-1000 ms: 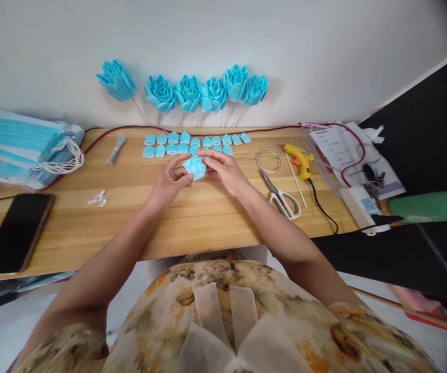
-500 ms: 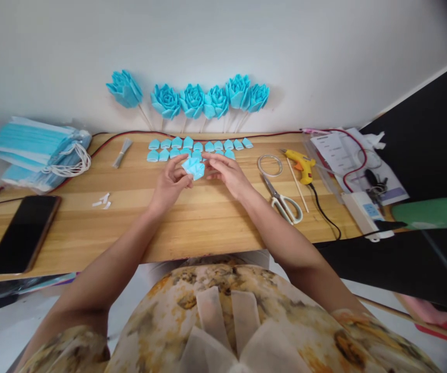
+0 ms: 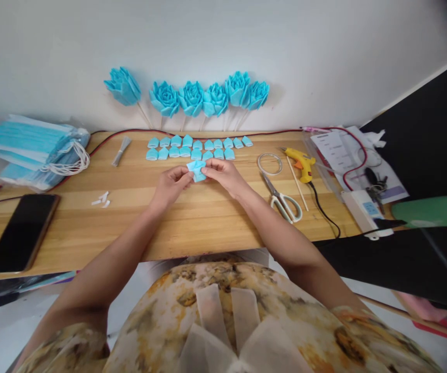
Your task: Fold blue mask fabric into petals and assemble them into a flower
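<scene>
Between my two hands is a folded piece of light-blue mask fabric (image 3: 197, 171), raised over the wooden table. My left hand (image 3: 171, 185) pinches its left side between thumb and fingers. On the opposite side, the thumb and fingers of my right hand (image 3: 225, 175) are closed on its edge. Just beyond my fingers lie two rows of small folded blue petals (image 3: 185, 152). Several blue fabric roses (image 3: 192, 98) on thin stems lean against the wall behind them.
Scissors (image 3: 281, 199), a wire coil (image 3: 270, 164), a thin stick (image 3: 298, 184) and a yellow glue gun (image 3: 303, 165) lie right. A power strip (image 3: 366, 213) is farther right. At left are face masks (image 3: 32, 147), a phone (image 3: 22, 233), white scraps (image 3: 101, 200) and tied strips (image 3: 121, 151).
My right hand has closed from spread fingers onto the fabric's right side. The fabric is turned and held flatter between both hands.
</scene>
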`<state>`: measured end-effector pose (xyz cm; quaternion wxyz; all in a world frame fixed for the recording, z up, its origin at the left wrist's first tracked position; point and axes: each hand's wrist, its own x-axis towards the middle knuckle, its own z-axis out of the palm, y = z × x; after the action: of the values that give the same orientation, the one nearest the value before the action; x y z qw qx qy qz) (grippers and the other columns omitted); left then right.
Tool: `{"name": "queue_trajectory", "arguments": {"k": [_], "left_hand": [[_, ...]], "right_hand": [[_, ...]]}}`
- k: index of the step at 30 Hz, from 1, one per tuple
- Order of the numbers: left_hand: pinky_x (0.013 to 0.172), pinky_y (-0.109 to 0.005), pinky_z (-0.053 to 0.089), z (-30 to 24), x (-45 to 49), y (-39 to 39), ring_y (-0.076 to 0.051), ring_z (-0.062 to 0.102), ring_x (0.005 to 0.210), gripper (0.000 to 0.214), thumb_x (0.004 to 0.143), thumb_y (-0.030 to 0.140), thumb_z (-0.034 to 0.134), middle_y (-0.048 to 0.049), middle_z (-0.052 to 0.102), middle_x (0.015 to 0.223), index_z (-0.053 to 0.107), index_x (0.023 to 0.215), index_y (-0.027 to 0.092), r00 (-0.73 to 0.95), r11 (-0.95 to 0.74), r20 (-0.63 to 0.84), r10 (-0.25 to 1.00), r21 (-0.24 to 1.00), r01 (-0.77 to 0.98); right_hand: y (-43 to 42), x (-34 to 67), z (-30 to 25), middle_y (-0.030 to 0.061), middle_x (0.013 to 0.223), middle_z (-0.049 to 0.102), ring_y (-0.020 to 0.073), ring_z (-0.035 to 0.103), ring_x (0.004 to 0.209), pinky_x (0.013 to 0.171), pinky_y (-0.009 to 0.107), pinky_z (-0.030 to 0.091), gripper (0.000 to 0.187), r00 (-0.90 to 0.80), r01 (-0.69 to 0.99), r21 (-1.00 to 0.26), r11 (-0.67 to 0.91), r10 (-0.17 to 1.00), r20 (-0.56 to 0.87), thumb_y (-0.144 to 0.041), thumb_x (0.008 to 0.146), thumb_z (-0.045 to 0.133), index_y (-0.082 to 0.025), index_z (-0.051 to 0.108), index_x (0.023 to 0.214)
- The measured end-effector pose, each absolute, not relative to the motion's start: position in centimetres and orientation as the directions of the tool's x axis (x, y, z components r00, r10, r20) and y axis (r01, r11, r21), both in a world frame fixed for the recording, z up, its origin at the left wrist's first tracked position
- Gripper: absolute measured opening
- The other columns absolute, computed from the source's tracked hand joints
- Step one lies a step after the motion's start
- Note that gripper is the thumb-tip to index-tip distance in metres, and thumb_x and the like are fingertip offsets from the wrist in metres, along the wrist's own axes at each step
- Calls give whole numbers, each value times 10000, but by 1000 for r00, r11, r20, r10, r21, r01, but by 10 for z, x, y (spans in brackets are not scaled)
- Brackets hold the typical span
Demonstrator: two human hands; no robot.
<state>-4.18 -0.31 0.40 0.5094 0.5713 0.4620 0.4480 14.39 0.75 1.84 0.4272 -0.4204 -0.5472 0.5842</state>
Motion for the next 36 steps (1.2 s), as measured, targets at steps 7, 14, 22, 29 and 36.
{"name": "queue_trajectory", "arguments": {"k": [7,14,22,29,36], "left_hand": [[546,-234,400,2,-42,-4,-95,498,548,252,745,394,722,7,609,603,648,642,176,140,-64,51,989,994,89],[567,-245,411,7,-41,-7,-111,505,569,254,731,403,713,-2,616,604,646,621,183,188,-72,48,981,990,124],[551,-235,421,3,-41,-4,-109,516,557,295,721,455,746,-8,638,627,631,698,184,195,-39,26,980,998,58],[535,-228,390,-2,-43,-1,-91,473,524,277,682,384,770,16,585,564,585,634,183,158,6,-7,987,1000,9],[528,-233,348,7,-41,-6,-87,440,532,302,714,430,745,26,553,591,586,651,181,267,-31,-2,964,992,120]], "right_hand": [[5,144,21,-33,685,509,115,478,680,671,265,409,312,-318,-14,-1000,-23,948,-18,-475,759,674,-194,560,685],[8,143,13,-65,615,374,93,332,612,604,265,268,300,-271,94,-993,66,962,38,-389,718,642,-212,425,610],[7,142,15,-62,611,377,100,339,616,598,263,270,283,-262,155,-983,99,964,56,-395,719,629,-213,439,616],[7,146,18,-24,672,539,130,491,700,695,274,395,247,-252,51,-998,32,967,19,-413,790,600,-200,582,667],[6,144,16,-10,741,641,133,545,710,691,271,447,288,-294,16,-1000,19,956,13,-476,720,722,-199,659,770]]}}
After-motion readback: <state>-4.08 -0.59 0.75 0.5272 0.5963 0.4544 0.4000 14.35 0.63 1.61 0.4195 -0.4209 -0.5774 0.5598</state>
